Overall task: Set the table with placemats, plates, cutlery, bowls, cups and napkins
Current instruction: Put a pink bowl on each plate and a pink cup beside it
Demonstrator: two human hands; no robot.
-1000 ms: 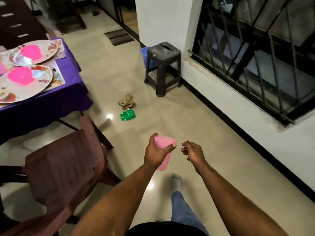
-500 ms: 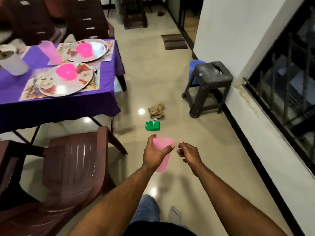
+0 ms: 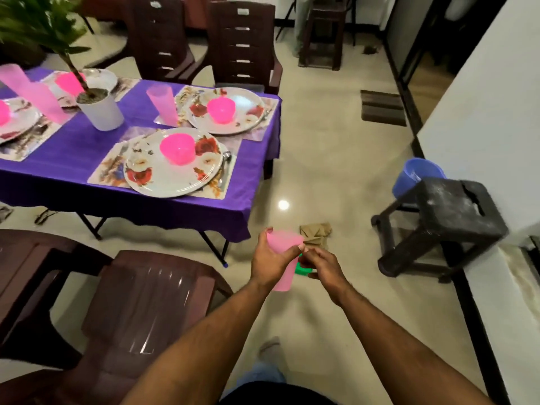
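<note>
The worktop (image 3: 87, 182), draped in a purple cloth, is already carrying most of the setting. At its far left, around nine o'clock, a floral plate (image 3: 17, 118) with a pink bowl on it is sitting on a placemat, with a tall pink cup (image 3: 32, 92) just behind it. Toward eleven o'clock another plate with a pink bowl (image 3: 68, 83) is partly hiding behind a white potted plant (image 3: 100, 108). Moving right, the nearest place setting is showing a placemat (image 3: 108, 168), a floral plate (image 3: 172, 171), a pink bowl (image 3: 177, 149) and what looks like cutlery (image 3: 225, 159) tucked at the plate's right edge, yet no cup is standing beside it. Behind it, at twelve o'clock, a pink cup (image 3: 162, 105) is standing just left of the far plate (image 3: 226, 111), which is also holding a bowl. No napkins are plainly showing on the worktop, so those seem to be outstanding. Lower, near the centre, the left hand (image 3: 270, 263) is gripping a pink cup (image 3: 283, 252) around its body, well clear of the worktop and above the floor, apparently heading for the cupless setting. The right hand (image 3: 320, 266) is hovering just beside it with its fingers loosely curled, touching the cup's rim or nearly so, holding nothing that can be seen. A crumpled brown cloth or paper (image 3: 317, 233) is lying on the floor at one o'clock from the hands.
</note>
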